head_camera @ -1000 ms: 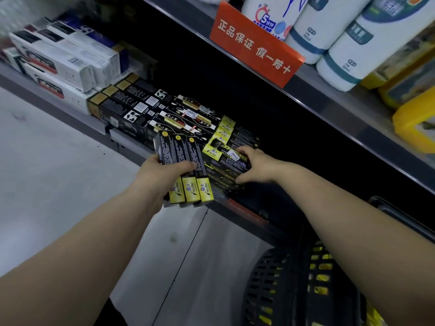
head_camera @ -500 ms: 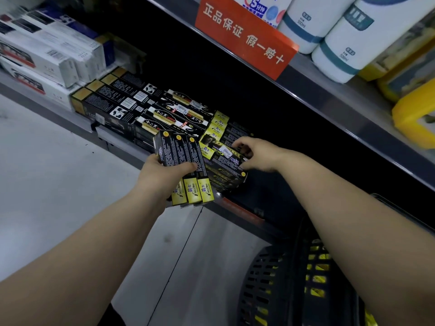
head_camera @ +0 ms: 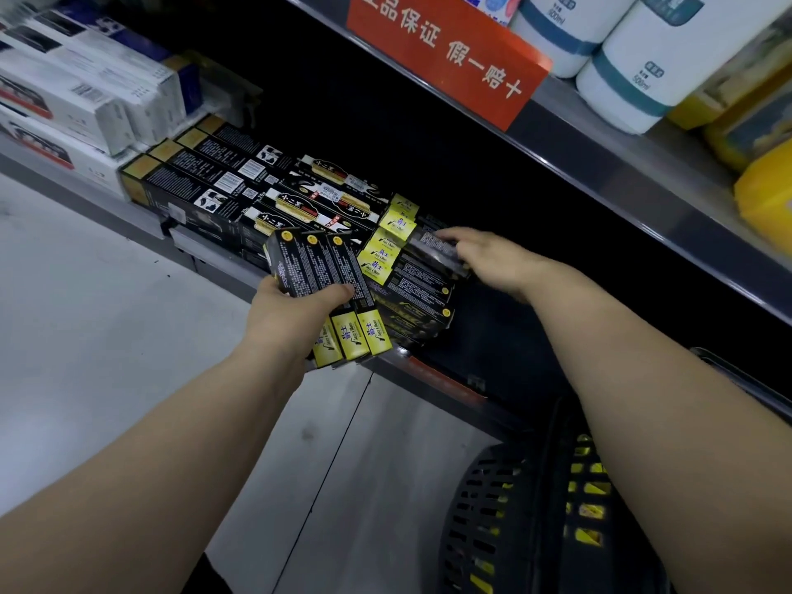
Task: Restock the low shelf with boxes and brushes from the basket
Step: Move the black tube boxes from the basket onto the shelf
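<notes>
My left hand (head_camera: 291, 312) grips a bundle of three black boxes with yellow ends (head_camera: 325, 289), held just in front of the low shelf's edge (head_camera: 433, 381). On that shelf lies a stack of the same black-and-yellow boxes (head_camera: 411, 289). My right hand (head_camera: 493, 259) reaches over the stack, its fingers on the top box (head_camera: 437, 246) at the back. The dark plastic basket (head_camera: 484, 508) stands on the floor at the lower right, with yellow-ended boxes showing through its slots.
Left of the stack lie other black boxes (head_camera: 223, 177), then white boxes (head_camera: 77, 96). A red sign (head_camera: 445, 53) hangs from the upper shelf, which carries white bottles (head_camera: 643, 70) and yellow packs (head_camera: 763, 199). Grey floor (head_camera: 85, 315) spreads to the left.
My right hand has slid from the stack's front end toward the back, onto the top box. My left hand keeps the bundle of three boxes in the same place.
</notes>
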Demonstrator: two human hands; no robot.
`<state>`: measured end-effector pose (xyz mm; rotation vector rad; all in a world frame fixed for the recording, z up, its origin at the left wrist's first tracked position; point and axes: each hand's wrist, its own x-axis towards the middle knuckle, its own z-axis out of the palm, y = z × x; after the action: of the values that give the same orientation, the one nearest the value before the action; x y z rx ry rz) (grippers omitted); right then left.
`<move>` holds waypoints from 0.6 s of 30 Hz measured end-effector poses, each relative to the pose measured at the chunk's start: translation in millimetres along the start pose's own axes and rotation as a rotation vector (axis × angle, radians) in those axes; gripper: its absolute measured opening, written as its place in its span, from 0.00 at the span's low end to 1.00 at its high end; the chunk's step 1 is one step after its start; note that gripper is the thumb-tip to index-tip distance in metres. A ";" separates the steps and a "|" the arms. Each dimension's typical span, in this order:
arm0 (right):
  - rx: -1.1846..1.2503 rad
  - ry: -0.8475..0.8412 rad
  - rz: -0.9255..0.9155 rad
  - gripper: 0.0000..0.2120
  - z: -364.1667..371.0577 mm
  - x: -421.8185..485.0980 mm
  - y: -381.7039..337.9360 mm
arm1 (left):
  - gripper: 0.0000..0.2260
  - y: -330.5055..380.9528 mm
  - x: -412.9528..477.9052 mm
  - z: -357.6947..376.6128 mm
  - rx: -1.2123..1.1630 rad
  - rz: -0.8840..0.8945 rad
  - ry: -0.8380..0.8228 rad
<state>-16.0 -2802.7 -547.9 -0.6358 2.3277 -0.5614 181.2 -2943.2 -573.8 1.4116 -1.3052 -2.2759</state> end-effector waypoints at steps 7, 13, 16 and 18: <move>0.240 -0.002 0.091 0.12 3.1 -2.7 6.8 | 0.23 4.6 -1.2 -3.4 -0.014 0.016 0.017; -0.062 -0.115 0.055 0.20 9.1 -2.1 12.7 | 0.23 8.0 -0.2 -8.3 -0.023 0.022 0.040; -0.070 -0.163 0.046 0.18 14.4 -4.0 6.7 | 0.23 10.3 2.1 -11.4 -0.025 0.021 0.053; -0.108 -0.179 0.048 0.26 14.0 -4.7 2.0 | 0.23 11.7 3.3 -13.6 -0.029 0.018 0.063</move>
<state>-3.8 -2801.5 -556.5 -0.6502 2.2086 -0.3436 186.8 -2960.1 -569.6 1.4434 -1.2564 -2.2112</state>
